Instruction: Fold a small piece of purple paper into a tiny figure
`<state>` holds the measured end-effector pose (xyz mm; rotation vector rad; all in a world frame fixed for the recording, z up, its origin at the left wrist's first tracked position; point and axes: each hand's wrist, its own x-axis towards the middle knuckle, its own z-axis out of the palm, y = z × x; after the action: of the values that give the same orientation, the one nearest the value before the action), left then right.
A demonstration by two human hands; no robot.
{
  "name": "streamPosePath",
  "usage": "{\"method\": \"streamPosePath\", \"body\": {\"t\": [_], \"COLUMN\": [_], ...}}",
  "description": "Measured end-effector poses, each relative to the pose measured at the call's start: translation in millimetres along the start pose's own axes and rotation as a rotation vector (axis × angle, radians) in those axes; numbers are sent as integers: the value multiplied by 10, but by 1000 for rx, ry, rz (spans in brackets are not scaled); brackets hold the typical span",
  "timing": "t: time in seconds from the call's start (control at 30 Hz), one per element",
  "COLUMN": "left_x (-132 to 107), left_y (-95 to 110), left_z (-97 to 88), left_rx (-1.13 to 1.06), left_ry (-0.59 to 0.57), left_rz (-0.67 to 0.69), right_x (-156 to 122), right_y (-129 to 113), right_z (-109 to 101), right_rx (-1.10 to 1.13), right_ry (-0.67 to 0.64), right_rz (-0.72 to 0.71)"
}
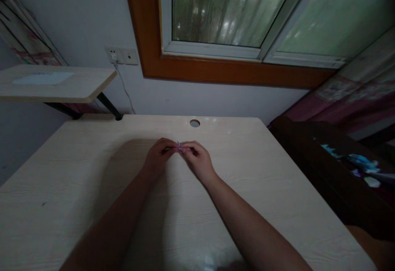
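Over the far middle of the pale wooden table [234,205], my two hands meet fingertip to fingertip. My left hand [159,155] is closed in a pinch, and my right hand [199,160] pinches from the other side. Between the fingertips shows a small, thin purple-blue piece [179,145], with a narrow end pointing up. Its kind cannot be made out, since the fingers cover most of it. Both forearms reach in from the lower edge of the picture.
A round cable hole [194,123] lies near the table's back edge. A raised shelf [61,94] with a paper sheet [43,78] stands at the left. Wall sockets [121,55] hold a white cord. Past the right edge is a dark surface with a blue patterned item [362,163].
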<state>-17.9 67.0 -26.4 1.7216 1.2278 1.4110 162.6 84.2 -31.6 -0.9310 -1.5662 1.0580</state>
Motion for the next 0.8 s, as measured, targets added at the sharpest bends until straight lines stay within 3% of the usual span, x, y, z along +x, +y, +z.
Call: {"method": "streamPosePath", "body": {"t": [0.43,0.8], "left_x": [2,-14], "left_y": [20,8], "left_z": [4,17], "left_rx": [50,28], "left_ry": [10,-23], "left_rz": [-50,9], "right_x": [-1,9], "right_y": [4,-1], "right_z": [12,9], "right_rx": [130,133], "right_ry": [-54,-36], "right_rz": [30,10]}}
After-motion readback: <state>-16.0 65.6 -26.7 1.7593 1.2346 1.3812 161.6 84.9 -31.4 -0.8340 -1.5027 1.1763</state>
